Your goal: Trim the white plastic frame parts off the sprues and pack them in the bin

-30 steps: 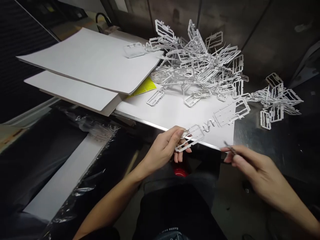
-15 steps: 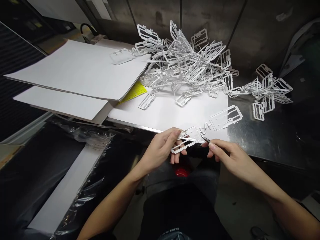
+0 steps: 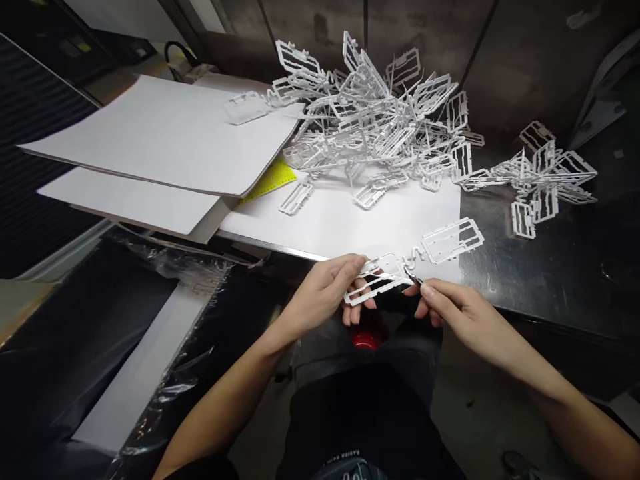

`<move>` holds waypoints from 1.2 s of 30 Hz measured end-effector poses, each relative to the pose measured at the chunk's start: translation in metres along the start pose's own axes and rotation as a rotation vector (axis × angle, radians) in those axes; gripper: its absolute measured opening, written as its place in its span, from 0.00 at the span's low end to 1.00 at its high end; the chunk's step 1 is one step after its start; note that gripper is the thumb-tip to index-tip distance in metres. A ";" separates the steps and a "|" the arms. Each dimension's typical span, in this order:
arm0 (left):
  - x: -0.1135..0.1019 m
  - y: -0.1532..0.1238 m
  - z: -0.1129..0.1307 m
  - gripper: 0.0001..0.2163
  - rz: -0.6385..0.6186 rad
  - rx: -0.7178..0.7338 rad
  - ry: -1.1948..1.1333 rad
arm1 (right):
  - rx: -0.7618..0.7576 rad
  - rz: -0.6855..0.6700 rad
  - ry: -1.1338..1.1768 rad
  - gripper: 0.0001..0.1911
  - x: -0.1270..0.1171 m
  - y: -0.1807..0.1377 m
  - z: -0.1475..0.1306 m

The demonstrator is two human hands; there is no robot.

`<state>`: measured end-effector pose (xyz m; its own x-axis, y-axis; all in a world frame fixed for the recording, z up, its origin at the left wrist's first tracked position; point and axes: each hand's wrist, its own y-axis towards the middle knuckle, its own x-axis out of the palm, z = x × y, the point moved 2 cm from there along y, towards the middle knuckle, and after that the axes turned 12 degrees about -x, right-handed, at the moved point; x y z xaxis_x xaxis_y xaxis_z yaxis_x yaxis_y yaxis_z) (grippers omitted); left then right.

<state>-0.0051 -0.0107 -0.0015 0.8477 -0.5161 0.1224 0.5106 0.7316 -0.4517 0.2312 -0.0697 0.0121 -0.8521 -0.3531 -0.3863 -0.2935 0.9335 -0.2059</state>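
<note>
Fingers point(image 3: 352, 269) of the left hand point(image 3: 317, 287) pinch, in the head view, a white plastic rectangular openwork frame point(image 3: 386, 285) over the front edge of the dark metal bench point(image 3: 545, 267). A curled white link point(image 3: 414, 256) joins it to a matching frame point(image 3: 450, 243). The right hand point(image 3: 465, 317) pinches a slim metal tool point(image 3: 415, 277), its tip near that link. Similar frames point(image 3: 380, 127) heap toward the bench's back edge.

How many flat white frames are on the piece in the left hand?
2: the near frame, held in the left hand, and the far frame, past the curly link, away from that hand. Anything behind the hand would be hidden.
</note>
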 end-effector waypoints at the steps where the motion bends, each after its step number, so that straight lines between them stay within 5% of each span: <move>1: 0.000 0.000 0.001 0.23 0.000 -0.003 -0.001 | 0.001 -0.003 0.005 0.28 0.000 0.000 0.000; 16: -0.003 0.002 -0.004 0.28 -0.003 -0.032 0.060 | 0.004 0.041 -0.076 0.30 0.001 0.004 0.004; 20: -0.010 -0.002 -0.011 0.38 0.257 0.163 0.308 | -0.009 0.069 -0.110 0.30 -0.003 0.008 0.008; 25: -0.012 -0.009 -0.018 0.24 0.453 0.432 0.518 | -0.005 0.070 -0.120 0.30 -0.006 0.011 0.009; 36: -0.013 -0.015 -0.014 0.22 0.526 0.635 0.653 | -0.025 0.057 -0.154 0.29 -0.005 0.010 0.009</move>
<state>-0.0259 -0.0208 -0.0088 0.8388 -0.0671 -0.5403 0.2418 0.9350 0.2594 0.2364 -0.0590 0.0040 -0.7921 -0.3029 -0.5300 -0.2588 0.9529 -0.1578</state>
